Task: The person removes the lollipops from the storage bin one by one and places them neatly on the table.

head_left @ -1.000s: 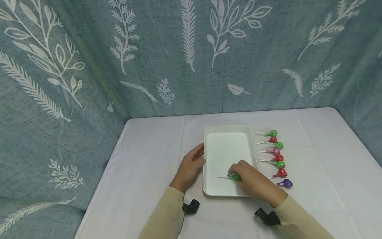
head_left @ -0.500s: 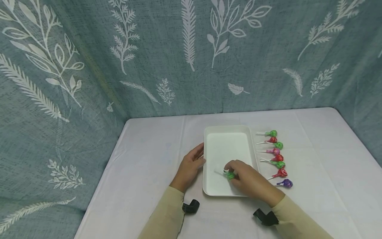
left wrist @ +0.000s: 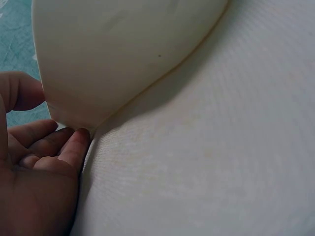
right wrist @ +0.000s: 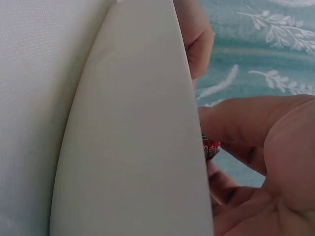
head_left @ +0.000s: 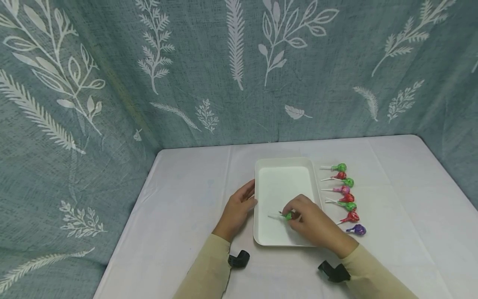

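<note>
My right hand [head_left: 310, 220] is over the front right part of a white rectangular tray [head_left: 313, 170]. Between thumb and fingers it pinches a lollipop [head_left: 288, 216] with green on its wrapper, the white stick pointing left. In the right wrist view a red part of the wrapper [right wrist: 211, 147] shows between the fingers, partly hidden by the tray's wall. My left hand [head_left: 237, 207] holds the tray at its left side. The left wrist view shows its thumb [left wrist: 29, 92] at the rim and its curled fingers low against the wall.
Right of the tray, several wrapped lollipops lie in a column, sticks toward the tray, among them a green one [head_left: 341, 167], a pink one [head_left: 344, 189] and a purple one [head_left: 358, 229]. A white cloth [head_left: 194, 199] covers the table. Behind hangs a patterned blue-green curtain [head_left: 209, 62].
The right hand has shifted slightly up the tray with the lollipop and turned it, so that dark red shows beside the green. The left hand and tray have stayed put.
</note>
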